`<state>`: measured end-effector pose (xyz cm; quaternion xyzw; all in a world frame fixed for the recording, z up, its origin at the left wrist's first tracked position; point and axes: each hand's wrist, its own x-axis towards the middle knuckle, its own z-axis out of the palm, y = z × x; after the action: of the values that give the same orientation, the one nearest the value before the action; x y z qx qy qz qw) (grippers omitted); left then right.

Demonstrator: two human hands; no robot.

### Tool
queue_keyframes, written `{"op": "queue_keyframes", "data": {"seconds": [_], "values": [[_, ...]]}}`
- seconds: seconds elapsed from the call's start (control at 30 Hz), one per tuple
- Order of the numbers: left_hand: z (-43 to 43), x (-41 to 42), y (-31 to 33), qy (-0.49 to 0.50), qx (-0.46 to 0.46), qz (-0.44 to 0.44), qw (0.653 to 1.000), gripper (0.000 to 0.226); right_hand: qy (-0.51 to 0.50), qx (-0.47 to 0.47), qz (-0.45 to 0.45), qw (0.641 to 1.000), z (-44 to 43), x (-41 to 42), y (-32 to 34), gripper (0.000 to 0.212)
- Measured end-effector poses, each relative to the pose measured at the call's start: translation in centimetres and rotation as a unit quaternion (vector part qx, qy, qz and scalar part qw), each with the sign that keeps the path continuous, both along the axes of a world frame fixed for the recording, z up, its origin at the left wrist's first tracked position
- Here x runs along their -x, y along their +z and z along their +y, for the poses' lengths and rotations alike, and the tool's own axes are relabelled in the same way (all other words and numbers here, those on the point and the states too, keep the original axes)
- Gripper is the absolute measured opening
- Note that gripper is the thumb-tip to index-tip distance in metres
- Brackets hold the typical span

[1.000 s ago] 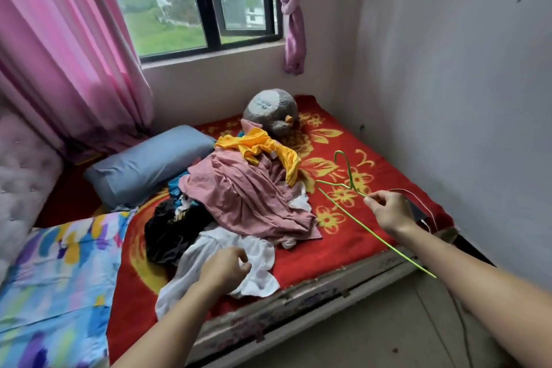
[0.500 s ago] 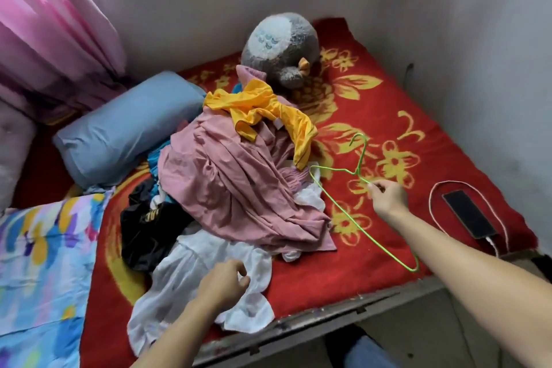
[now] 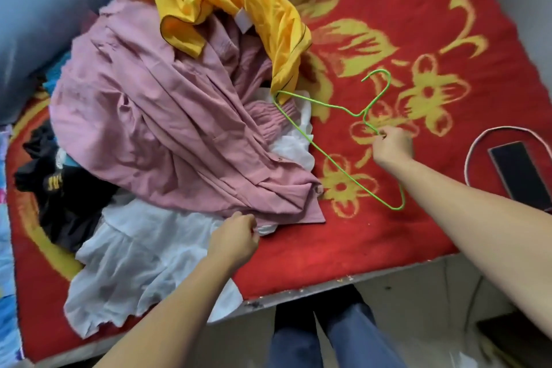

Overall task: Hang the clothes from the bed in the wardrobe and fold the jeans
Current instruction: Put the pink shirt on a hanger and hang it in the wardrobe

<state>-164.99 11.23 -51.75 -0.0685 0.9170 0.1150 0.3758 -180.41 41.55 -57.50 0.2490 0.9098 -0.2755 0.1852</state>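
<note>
Left grip [image 3: 234, 237] reached pink dress [image 3: 167, 116] hem, hold unclear; right grip [image 3: 392, 148] pinches hanger [image 3: 363, 116] neck

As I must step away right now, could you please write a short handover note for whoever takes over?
Right hand: fingers pinch the green hanger near its neck, over the red blanket.
Left hand: fingers curled where the pink garment meets the white garment; grip on cloth unclear.
Pile: yellow garment on top, black garment at its left.
Done: nothing is on the hanger.
Left: hang every garment; fold the jeans, which do not show.
</note>
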Motion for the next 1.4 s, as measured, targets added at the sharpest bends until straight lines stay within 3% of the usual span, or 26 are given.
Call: {"op": "queue_keyframes", "data": {"seconds": [0.07,0.13,0.27,0.37,0.43,0.5,0.57,0.63,0.7,0.77,0.9,1.0,1.1,1.17,1.3,1.4], "values": [[0.1,1.2,-2.5,-0.01,0.011,0.02,1.0,0.02,0.01,-0.038,-0.002,0.999,0.6,-0.4,-1.7,0.039],[0.2,2.3,-4.6,-0.041,0.031,0.06,0.997,0.027,0.054,-0.059,0.067,0.995,0.0,-1.3,-2.3,0.043],[-0.1,3.3,-9.0,-0.116,0.11,0.125,0.979,0.064,0.264,-0.002,0.139,0.954,-5.0,-4.2,-3.5,0.038],[-1.0,3.4,-10.2,-0.087,0.091,0.156,0.98,0.042,0.448,0.027,0.134,0.884,-9.2,-7.1,-5.3,0.053],[-2.2,4.1,-10.0,-0.009,0.057,0.195,0.979,0.042,0.516,0.012,0.093,0.852,-10.9,-8.4,-6.5,0.058],[-3.6,5.3,-9.1,0.059,0.033,0.222,0.973,0.037,0.491,-0.007,0.052,0.87,-11.7,-7.7,-6.9,0.035],[-5.3,6.1,-8.5,0.109,0.034,0.257,0.96,0.02,0.334,0.048,0.027,0.941,-12.2,-5.6,-6.9,0.021],[-6.2,5.9,-8.4,0.15,0.029,0.292,0.944,0.013,0.134,0.143,0.029,0.98,-12.1,-2.2,-6.0,0.027],[-6.0,4.8,-8.5,0.162,0.021,0.323,0.932,0.011,-0.003,0.232,0.022,0.972,-11.6,1.3,-4.5,0.035],[-4.4,3.2,-8.7,0.152,-0.011,0.343,0.927,0.02,-0.068,0.284,0.001,0.956,-10.8,3.8,-3.1,0.029],[-1.8,1.9,-10.5,0.084,0.01,0.296,0.951,0.06,-0.054,0.3,-0.073,0.95,-10.0,4.7,-1.7,0.02],[-2.9,2.6,-11.5,0.143,0.012,0.303,0.942,0.04,0.054,0.279,-0.07,0.956,-9.1,3.1,-1.4,0.023],[-4.1,3.3,-9.8,0.252,-0.082,0.318,0.91,0.03,0.243,0.127,-0.008,0.962,-8.2,1.0,-1.4,0.014],[-4.3,3.2,-7.6,0.316,-0.138,0.343,0.874,0.025,0.272,0.079,0.04,0.958,-8.5,0.0,-1.0,0.009],[-4.8,2.9,-1.3,0.35,-0.167,0.417,0.822,0.026,0.258,0.133,0.127,0.949,-12.2,-1.4,3.2,0.036],[-5.4,3.2,4.2,0.337,-0.175,0.439,0.814,0.023,0.329,0.181,0.219,0.901,-15.8,-3.3,8.2,0.042]]}}
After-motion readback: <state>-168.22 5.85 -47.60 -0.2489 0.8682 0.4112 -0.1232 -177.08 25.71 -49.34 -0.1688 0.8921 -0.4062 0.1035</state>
